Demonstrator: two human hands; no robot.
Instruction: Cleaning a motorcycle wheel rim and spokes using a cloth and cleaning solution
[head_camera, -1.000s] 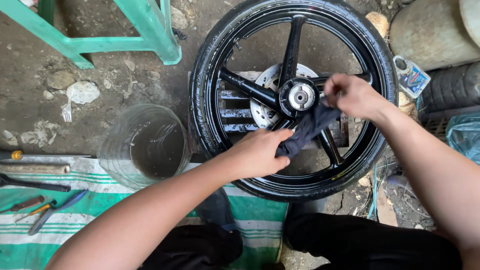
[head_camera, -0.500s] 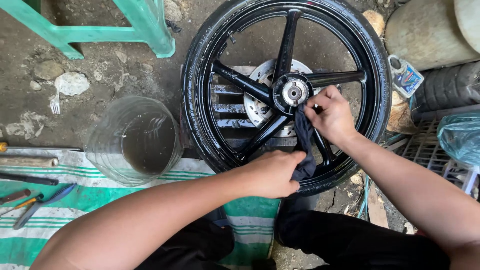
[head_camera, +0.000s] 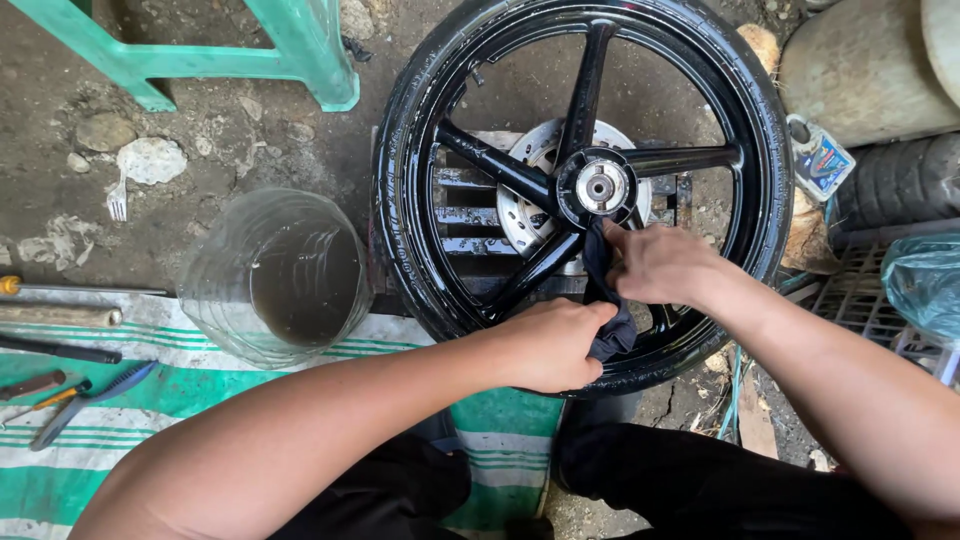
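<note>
Now we grip a dark rag with both fists closed, left hand and right hand, wiping the wheel spokes below its hub; next calls for dragging it along.

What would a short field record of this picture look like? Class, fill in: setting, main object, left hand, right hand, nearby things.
setting: dirt ground, striped green mat
main object: black spoked wheel with tyre, lying flat, brake disc beneath the hub
left hand: grips the lower end of a dark cloth
right hand: holds the cloth's upper part beside the hub
nearby things: clear plastic container of murky liquid, hand tools, green stool
</note>
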